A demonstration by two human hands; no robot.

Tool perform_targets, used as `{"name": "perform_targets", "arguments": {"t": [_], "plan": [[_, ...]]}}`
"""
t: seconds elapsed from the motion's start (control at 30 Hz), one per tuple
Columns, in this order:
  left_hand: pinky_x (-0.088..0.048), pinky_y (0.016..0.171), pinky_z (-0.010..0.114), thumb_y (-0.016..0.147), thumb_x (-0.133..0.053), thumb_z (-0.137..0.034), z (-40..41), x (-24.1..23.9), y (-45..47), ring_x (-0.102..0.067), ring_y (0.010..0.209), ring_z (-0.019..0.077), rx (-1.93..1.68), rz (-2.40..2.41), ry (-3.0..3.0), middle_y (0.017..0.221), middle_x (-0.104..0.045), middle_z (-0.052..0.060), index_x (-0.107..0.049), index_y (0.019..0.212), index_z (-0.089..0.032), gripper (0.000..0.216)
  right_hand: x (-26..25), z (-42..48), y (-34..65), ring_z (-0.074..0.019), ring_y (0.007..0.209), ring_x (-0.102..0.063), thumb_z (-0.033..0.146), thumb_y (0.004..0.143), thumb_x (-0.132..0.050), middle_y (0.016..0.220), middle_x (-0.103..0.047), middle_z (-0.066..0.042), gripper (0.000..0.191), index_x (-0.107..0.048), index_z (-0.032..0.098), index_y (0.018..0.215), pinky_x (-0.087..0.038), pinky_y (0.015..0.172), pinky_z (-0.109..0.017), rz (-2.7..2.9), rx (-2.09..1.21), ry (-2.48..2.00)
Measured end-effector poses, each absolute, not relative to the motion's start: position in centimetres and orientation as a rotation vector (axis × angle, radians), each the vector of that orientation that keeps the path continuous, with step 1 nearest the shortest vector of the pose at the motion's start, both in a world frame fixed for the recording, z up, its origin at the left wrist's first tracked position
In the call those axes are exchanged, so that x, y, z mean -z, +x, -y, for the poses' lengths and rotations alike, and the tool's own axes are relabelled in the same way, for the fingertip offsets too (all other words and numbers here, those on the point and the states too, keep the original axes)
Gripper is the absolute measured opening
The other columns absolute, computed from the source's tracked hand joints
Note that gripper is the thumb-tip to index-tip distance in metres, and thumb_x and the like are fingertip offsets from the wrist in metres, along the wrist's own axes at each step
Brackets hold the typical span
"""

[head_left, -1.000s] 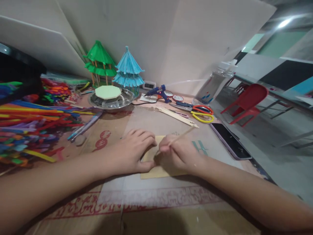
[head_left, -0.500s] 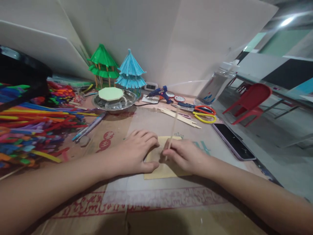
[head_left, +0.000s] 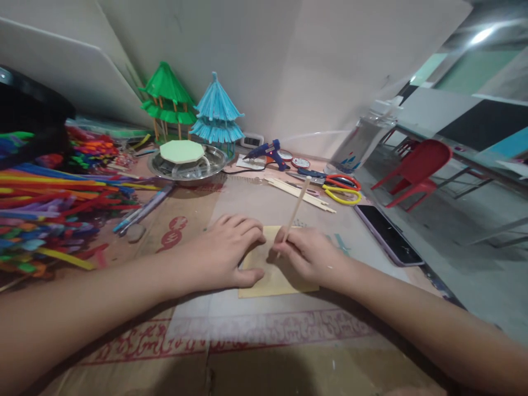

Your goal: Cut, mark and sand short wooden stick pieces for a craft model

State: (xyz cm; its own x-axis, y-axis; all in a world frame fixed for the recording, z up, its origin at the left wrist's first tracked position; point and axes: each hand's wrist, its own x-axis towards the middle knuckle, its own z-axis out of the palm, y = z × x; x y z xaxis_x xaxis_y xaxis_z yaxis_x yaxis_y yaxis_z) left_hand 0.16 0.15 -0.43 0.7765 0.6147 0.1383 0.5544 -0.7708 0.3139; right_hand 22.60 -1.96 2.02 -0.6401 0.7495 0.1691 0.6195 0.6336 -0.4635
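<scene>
A tan square sheet (head_left: 272,278) lies flat on the cardboard-covered table (head_left: 256,341) in front of me. My left hand (head_left: 225,250) rests on its left edge, fingers spread and pressing it down. My right hand (head_left: 309,256) is closed in a pinch on a thin wooden stick (head_left: 295,212), which stands nearly upright with its lower tip on the sheet between my two hands.
Several coloured pipe cleaners (head_left: 49,198) are heaped at left. Behind stand a green pagoda model (head_left: 167,102), a blue pagoda model (head_left: 216,115) and a metal tray (head_left: 187,165). A glue gun (head_left: 266,154), scissors (head_left: 336,187), loose sticks (head_left: 301,195) and a phone (head_left: 388,225) lie to the right.
The stick in my right hand has swung from lying low and pointing right to nearly upright. My right hand shifted slightly. My left hand has stayed on the sheet.
</scene>
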Motion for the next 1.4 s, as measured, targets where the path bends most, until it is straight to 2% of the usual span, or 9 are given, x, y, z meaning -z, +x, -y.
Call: {"name": "perform_targets", "arguments": {"t": [0.37, 0.8, 1.0, 1.1, 1.23, 1.4], "plan": [[-0.042, 0.099, 0.049, 0.086, -0.065, -0.048, 0.0, 0.4, 0.2, -0.053, 0.114, 0.0307, -0.373, -0.908, 2.735, 0.116, -0.062, 0.009, -0.059, 0.108, -0.020, 0.036, -1.8, 2.1, 22.3, -0.0184, 0.073, -0.070, 0.023, 0.100, -0.045, 0.080, -0.076, -0.006, 0.026, -0.064, 0.018, 0.083, -0.048, 0.070, -0.027, 2.557, -0.452, -0.955], [-0.042, 0.099, 0.048, 0.086, -0.065, -0.050, 0.0, 0.6, 0.1, -0.053, 0.115, 0.0306, -0.390, -0.898, 2.746, 0.119, -0.062, 0.008, -0.059, 0.110, -0.022, 0.037, -1.8, 2.4, 22.0, -0.0192, 0.073, -0.071, 0.024, 0.102, -0.042, 0.082, -0.077, -0.008, 0.030, -0.067, 0.017, 0.085, -0.049, 0.070, -0.028, 2.527, -0.474, -0.997], [-0.041, 0.100, 0.049, 0.086, -0.065, -0.051, -0.1, 0.5, 0.2, -0.053, 0.117, 0.0310, -0.363, -0.913, 2.740, 0.120, -0.062, 0.008, -0.059, 0.112, -0.020, 0.040, -1.8, 2.1, 22.3, -0.0200, 0.073, -0.068, 0.025, 0.100, -0.045, 0.080, -0.074, -0.008, 0.025, -0.065, 0.018, 0.085, -0.046, 0.070, -0.030, 2.526, -0.441, -1.030], [-0.040, 0.102, 0.049, 0.085, -0.066, -0.051, -0.1, 0.4, 0.2, -0.052, 0.120, 0.0316, -0.335, -0.915, 2.726, 0.126, -0.061, 0.008, -0.060, 0.118, -0.021, 0.045, -2.0, 1.8, 22.8, -0.0166, 0.064, -0.063, 0.032, 0.100, -0.049, 0.070, -0.070, -0.003, 0.027, -0.061, 0.020, 0.080, -0.044, 0.063, -0.028, 2.241, -0.746, -1.156], [-0.039, 0.103, 0.049, 0.086, -0.066, -0.052, -0.2, 0.6, 0.0, -0.053, 0.121, 0.0308, -0.370, -0.889, 2.735, 0.126, -0.062, 0.008, -0.060, 0.119, -0.021, 0.046, -3.0, 1.4, 22.7, -0.0107, 0.045, -0.050, 0.055, 0.094, -0.062, 0.052, -0.057, 0.005, 0.038, -0.057, 0.021, 0.077, -0.038, 0.049, -0.022, 1.556, -1.346, -0.957], [-0.039, 0.102, 0.048, 0.086, -0.066, -0.051, -0.3, 0.8, -0.1, -0.053, 0.120, 0.0316, -0.405, -0.864, 2.743, 0.125, -0.063, 0.009, -0.061, 0.118, -0.019, 0.046, -4.5, 1.4, 22.2, -0.0080, 0.041, -0.045, 0.049, 0.086, -0.074, 0.046, -0.056, 0.006, 0.035, -0.059, 0.020, 0.073, -0.034, 0.045, -0.019, 1.250, -1.600, -0.740]]}}
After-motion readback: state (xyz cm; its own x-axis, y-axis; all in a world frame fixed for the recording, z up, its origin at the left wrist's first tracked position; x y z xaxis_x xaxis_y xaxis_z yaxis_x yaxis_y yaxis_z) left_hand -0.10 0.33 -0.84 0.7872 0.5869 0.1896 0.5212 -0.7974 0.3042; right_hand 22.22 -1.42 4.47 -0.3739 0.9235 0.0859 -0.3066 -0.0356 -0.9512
